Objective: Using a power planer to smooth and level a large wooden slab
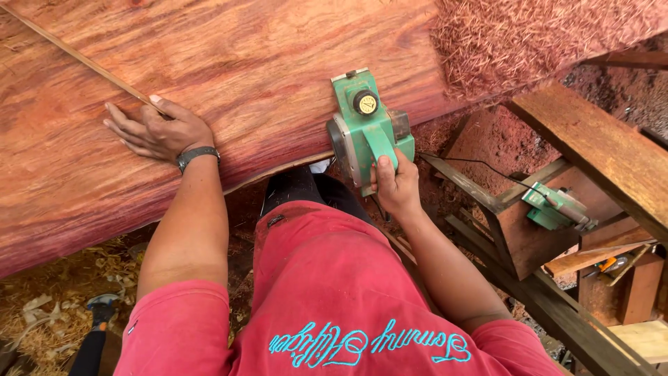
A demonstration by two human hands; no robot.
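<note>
Gripping the green electric planer (367,132) by its handle, the right hand (396,184) has its fingers wrapped shut around it. The planer's long axis runs across the red wood slab (243,63), nose pointing away from the person at the slab's near edge. Left of the planer, the left hand (160,131) lies flat on the slab, fingers spread and holding nothing.

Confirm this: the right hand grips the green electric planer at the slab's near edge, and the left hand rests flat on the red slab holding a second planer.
Not quite. In the head view the left hand lies flat on the red slab but holds nothing. The right hand does grip the green electric planer at the slab's near edge. The second green planer sits on a wooden frame to the right.
</note>
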